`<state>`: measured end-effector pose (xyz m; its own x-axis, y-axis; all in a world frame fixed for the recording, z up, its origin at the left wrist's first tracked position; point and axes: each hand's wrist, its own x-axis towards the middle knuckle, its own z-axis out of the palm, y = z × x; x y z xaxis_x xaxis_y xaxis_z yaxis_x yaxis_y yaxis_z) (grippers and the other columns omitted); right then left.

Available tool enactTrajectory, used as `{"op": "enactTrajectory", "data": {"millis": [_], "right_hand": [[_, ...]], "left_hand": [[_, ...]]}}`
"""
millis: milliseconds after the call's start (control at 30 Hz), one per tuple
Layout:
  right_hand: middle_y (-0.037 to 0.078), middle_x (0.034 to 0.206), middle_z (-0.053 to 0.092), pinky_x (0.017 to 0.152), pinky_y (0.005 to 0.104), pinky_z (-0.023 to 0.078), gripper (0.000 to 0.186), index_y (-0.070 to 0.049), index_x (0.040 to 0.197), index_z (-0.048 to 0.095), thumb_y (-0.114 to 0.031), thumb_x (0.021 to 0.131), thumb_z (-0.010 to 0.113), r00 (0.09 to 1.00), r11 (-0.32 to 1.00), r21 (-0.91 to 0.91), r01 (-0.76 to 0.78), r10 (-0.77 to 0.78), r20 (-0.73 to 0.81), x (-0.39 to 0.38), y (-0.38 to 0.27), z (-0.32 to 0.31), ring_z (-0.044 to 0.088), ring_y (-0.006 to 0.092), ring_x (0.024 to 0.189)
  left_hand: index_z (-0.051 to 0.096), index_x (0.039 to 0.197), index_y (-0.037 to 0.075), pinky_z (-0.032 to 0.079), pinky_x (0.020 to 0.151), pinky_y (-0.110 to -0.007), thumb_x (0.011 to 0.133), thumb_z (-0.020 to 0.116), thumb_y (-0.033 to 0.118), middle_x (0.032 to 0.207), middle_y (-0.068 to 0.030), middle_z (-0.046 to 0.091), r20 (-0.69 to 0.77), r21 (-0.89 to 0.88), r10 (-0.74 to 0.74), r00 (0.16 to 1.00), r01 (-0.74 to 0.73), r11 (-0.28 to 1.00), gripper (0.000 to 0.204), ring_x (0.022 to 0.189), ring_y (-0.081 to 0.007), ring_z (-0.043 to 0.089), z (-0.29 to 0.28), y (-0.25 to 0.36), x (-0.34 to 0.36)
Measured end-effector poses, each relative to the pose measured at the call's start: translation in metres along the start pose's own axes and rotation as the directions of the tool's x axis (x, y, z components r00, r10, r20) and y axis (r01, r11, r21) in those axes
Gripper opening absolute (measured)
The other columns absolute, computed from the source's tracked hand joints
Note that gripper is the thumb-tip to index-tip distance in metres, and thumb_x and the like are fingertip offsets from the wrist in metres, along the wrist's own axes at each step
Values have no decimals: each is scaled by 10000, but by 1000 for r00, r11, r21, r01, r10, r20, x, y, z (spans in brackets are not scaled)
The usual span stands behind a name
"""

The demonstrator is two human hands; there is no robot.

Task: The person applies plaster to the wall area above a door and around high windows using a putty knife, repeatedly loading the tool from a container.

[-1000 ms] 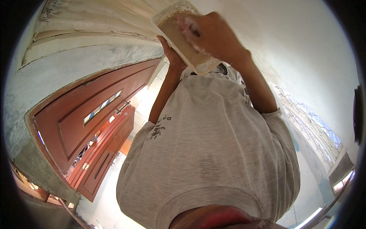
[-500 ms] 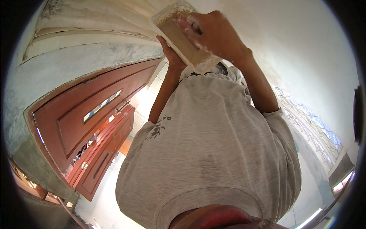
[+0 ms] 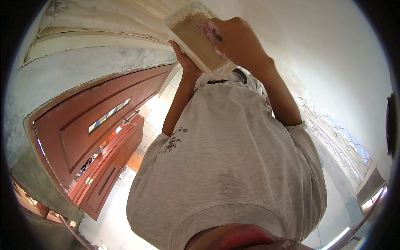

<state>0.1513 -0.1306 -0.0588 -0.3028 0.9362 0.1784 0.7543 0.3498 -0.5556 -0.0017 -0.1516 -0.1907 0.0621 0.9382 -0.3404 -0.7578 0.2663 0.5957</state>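
Up at the top of the head view, a pale, rectangular tub (image 3: 192,35) is tilted, with whitish crust along its rim and beige inside. My left hand (image 3: 186,60) supports it from beneath at the near left side; the thumb shows along the wall and the other fingers are hidden behind it. Over the tub's right edge reaches my right hand (image 3: 239,39), its fingers curled at the inside and smeared white and pinkish. Whether a small tool sits in those bent fingers is too blurred to make out.
A red-brown panelled door (image 3: 79,125) with a metal handle (image 3: 131,117) is on the left. A pale wall (image 3: 329,54) rises at the right, with a window grille (image 3: 337,135) lower down. Light floor tiles (image 3: 166,93) show beyond my left forearm.
My right hand has shifted slightly downward along the tub's edge. The left hand keeps its hold, and the whole view has moved a little.
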Motion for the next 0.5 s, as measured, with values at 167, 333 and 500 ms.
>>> {"op": "enactTrajectory", "data": {"millis": [167, 333, 500], "right_hand": [[197, 668, 648, 617, 440, 534, 205, 7, 908, 692, -197, 895, 700, 995, 989, 110, 102, -99, -31, -1, -3, 23, 642, 374, 600], [207, 761, 695, 665, 459, 556, 223, -7, 1017, 709, -200, 914, 663, 998, 983, 171, -62, 57, 32, 13, -9, -15, 670, 400, 682], [222, 713, 669, 630, 463, 552, 259, 14, 1002, 702, -232, 945, 644, 995, 995, 25, 95, -95, -1, -3, -5, 29, 659, 397, 627]], "left_hand": [[393, 1544, 156, 466, 1093, -425, 960, 285, 813, 1487, -66, 504, 52, -56, -29, 998, 32, 998, 886, 1347, -253, 500, 0, -1, 3], [432, 1509, 137, 466, 1083, -396, 948, 301, 824, 1420, -44, 547, 47, 95, 73, 996, -77, 992, 896, 1304, -218, 518, 26, 10, -16], [364, 1558, 146, 444, 1116, -399, 956, 287, 816, 1505, -58, 487, 84, 124, 41, 996, -51, 991, 904, 1347, -234, 496, 0, -2, -1]]}}
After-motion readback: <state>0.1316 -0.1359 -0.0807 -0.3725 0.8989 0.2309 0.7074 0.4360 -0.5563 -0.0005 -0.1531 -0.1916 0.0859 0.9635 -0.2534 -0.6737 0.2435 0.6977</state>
